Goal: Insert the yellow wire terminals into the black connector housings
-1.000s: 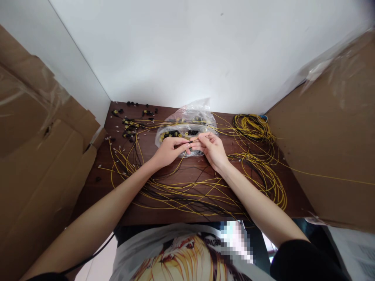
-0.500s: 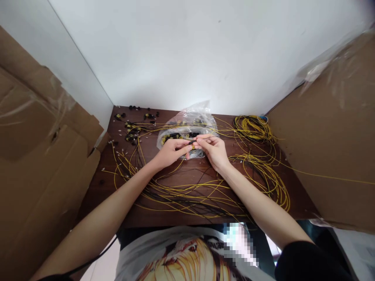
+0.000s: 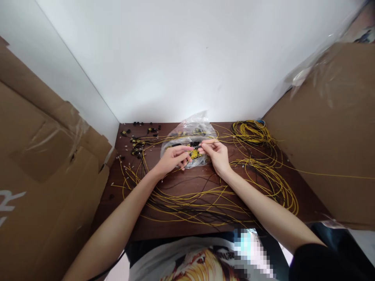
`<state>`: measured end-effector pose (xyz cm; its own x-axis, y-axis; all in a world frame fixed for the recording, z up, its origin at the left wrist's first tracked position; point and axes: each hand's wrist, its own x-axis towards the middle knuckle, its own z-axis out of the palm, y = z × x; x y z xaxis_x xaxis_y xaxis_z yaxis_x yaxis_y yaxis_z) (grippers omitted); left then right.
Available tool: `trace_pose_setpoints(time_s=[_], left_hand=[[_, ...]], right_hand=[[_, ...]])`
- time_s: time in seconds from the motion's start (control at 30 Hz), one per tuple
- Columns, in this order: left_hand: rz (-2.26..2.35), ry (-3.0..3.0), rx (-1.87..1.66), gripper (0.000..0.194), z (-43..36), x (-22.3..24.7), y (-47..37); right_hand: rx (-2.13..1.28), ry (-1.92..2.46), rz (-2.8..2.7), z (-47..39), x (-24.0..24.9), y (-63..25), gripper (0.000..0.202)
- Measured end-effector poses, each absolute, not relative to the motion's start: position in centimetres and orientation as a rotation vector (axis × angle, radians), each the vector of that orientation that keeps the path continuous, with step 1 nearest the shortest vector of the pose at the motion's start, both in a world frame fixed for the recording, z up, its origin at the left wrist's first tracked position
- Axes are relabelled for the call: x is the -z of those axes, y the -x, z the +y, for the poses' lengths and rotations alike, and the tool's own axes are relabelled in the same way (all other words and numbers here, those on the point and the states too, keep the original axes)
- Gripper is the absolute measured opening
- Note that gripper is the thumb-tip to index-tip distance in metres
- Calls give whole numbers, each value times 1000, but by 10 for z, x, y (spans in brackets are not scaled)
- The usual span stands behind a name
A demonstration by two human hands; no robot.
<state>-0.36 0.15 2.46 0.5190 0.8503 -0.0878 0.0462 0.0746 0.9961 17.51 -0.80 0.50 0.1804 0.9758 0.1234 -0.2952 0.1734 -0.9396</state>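
In the middle, over a clear plastic bag [image 3: 202, 118], my two hands are close together. My right hand [image 3: 218, 156] pinches a thin black wire [image 3: 198, 147] between thumb and fingertips. My left hand [image 3: 172, 160] has its index finger stretched toward that wire's end, with the thumb apart from it. Just beyond the left fingertips, small yellow connector parts [image 3: 194, 154] show at the bag's mouth. Whether the left fingertips touch the wire is too small to tell. Black pieces in the bag are partly hidden by my hands.
Loose yellow and black wires [image 3: 187, 218] sprawl across the brown table [image 3: 175, 232], and a coiled bundle [image 3: 253, 132] lies at the back right. Black and yellow connectors [image 3: 137, 146] are scattered at the left. Cardboard [image 3: 52, 187] stands on the left, more cardboard [image 3: 331, 136] on the right.
The left thumb and fingers have come off the small piece between the hands and spread apart. My right hand keeps its pinch. The whole view has tilted slightly upward.
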Motion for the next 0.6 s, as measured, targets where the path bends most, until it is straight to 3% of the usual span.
trace_pose_setpoints(time_s=[0.37, 0.6], left_hand=[[761, -1549, -788, 54, 2, -18, 2], [864, -1487, -819, 35, 5, -12, -2]], right_hand=[[-1225, 968, -1023, -14, -10, -166, 31], [-1179, 992, -1121, -13, -4, -167, 30]])
